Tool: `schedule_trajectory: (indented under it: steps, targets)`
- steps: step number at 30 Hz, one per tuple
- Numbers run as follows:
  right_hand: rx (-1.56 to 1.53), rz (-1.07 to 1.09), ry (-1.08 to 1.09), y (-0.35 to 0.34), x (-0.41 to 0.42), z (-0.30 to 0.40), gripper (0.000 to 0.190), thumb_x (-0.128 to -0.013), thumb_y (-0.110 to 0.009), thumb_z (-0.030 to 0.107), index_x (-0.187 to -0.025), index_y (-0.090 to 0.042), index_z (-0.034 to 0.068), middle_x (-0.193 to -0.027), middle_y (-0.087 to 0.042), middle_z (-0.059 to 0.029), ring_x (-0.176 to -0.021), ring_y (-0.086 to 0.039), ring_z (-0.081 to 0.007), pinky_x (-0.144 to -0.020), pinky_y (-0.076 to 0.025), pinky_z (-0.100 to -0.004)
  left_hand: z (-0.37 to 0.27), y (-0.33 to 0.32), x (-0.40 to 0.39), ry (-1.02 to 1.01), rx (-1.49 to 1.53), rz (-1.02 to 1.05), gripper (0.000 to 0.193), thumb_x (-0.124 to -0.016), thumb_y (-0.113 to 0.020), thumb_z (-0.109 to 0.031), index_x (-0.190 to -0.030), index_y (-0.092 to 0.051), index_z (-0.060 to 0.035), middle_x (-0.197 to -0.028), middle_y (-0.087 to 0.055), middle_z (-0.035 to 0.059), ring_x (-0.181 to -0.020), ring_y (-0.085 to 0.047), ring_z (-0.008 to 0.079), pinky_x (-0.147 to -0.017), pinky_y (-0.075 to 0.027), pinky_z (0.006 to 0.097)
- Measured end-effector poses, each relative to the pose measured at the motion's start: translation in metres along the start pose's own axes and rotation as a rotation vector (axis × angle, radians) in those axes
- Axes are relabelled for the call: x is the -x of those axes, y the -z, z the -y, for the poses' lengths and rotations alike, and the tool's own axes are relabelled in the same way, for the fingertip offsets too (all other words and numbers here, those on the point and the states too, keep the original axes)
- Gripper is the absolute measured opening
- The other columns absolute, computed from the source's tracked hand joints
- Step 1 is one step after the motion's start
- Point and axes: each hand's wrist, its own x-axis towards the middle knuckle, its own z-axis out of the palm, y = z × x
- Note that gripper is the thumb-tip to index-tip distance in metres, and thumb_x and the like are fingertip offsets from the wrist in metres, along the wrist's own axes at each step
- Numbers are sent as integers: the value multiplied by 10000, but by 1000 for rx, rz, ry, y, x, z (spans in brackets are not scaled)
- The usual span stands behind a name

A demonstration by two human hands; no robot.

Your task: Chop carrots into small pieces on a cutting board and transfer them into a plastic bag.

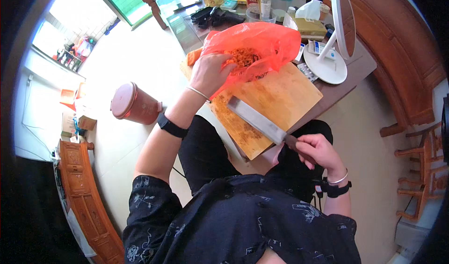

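My left hand [211, 71] reaches into the mouth of a red plastic bag [277, 36], its thumb and fingers over finely chopped orange food [242, 56]. Whether the fingers pinch anything cannot be made out. The bag lies over the far end of a stained wooden cutting board [298, 92]. An orange vegetable piece [193, 56] rests at the board's left corner, partly behind the bag. In my right hand [317, 150] is the dark handle of a kitchen knife [257, 120] with a broad rectangular blade. The blade slants across the board, over its near half.
On the table [354, 69] right of the board stand a white round mirror [326, 66] and a blister pack [307, 72]. Behind the bag are a black strap bundle [214, 17], a clear plastic tub [260, 16] and a tissue pack [310, 27]. A lidded brown bin [135, 102] is on the floor at left.
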Motion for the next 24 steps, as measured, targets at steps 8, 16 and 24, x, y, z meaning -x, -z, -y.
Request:
schedule_trajectory:
  steps: [8, 16, 24]
  targets:
    - [796, -595, 454, -24, -39, 23, 331, -909, -725, 286, -1010, -641, -18, -878, -660, -135, -725, -678, -242, -657, -532, -360, -7, 17, 47, -124, 14, -1, 317, -814, -766, -216, -1053, -695, -20, -963, -664, 150, -901, -641, 343, -802, -524, 421]
    - [1203, -810, 634, -18, -51, 77, 488, -859, -742, 428, -1079, -604, 14, -998, -619, -163, -937, -662, -358, -724, -554, -449, 3, 11, 65, -289, -343, 0, 94, -782, -639, -105, -856, -584, -85, -858, -551, 74, -918, -561, 271, -837, -473, 395]
    - [1486, -752, 571, 20, -161, 137, 337, -857, -743, 231, -1085, -624, 14, -1015, -582, -153, -903, -673, -356, -738, -566, -433, -8, 27, 61, -316, -351, -72, 83, -774, -615, -90, -854, -592, -92, -853, -553, 48, -908, -562, 246, -818, -471, 373]
